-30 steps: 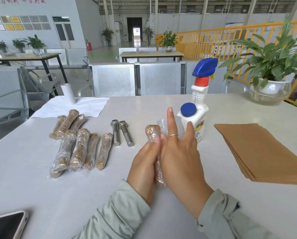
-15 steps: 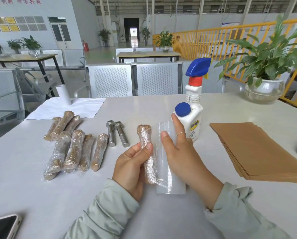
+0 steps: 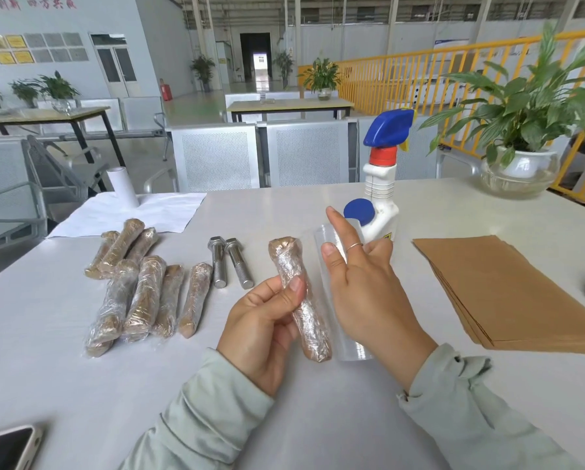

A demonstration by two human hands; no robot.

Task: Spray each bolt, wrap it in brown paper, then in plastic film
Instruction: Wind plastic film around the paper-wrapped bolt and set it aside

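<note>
the white tabletop (image 3: 318,418) carries a heap of wrapped bolts (image 3: 138,293) at the left, with two bare bolts (image 3: 231,262) just beside them. behind lie a white sheet (image 3: 131,215) with a white roll (image 3: 122,186) standing on it and a spray bottle (image 3: 381,184). a stack of brown paper (image 3: 508,293) lies right, a potted plant (image 3: 521,164) far right, a phone (image 3: 6,446) at the near left corner.
</note>
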